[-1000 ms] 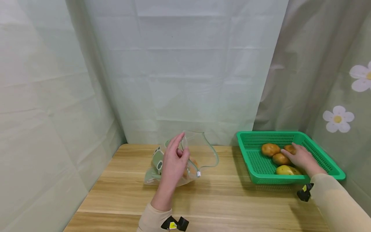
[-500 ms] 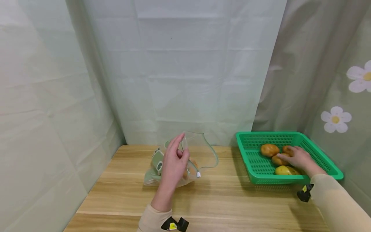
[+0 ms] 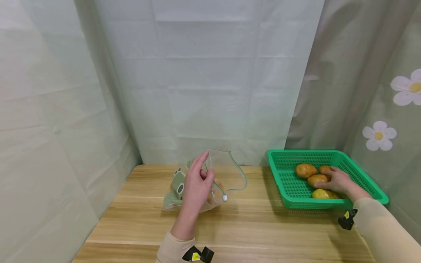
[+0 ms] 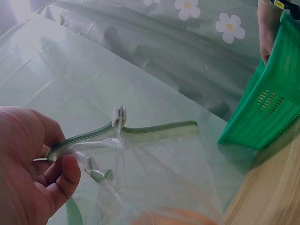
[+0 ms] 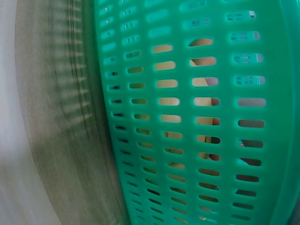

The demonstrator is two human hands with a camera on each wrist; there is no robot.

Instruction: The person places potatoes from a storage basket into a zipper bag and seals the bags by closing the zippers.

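Pinching the rim of one clear bag in the left hand, on the surface left of one green basket. Touching, with the right hand, produce inside: three brown potatoes, one yellow item; cannot tell whether gripping any.

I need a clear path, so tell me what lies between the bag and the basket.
Only a bare strip of table, partly shaded, lies between the bag and the basket; the head view shows it.
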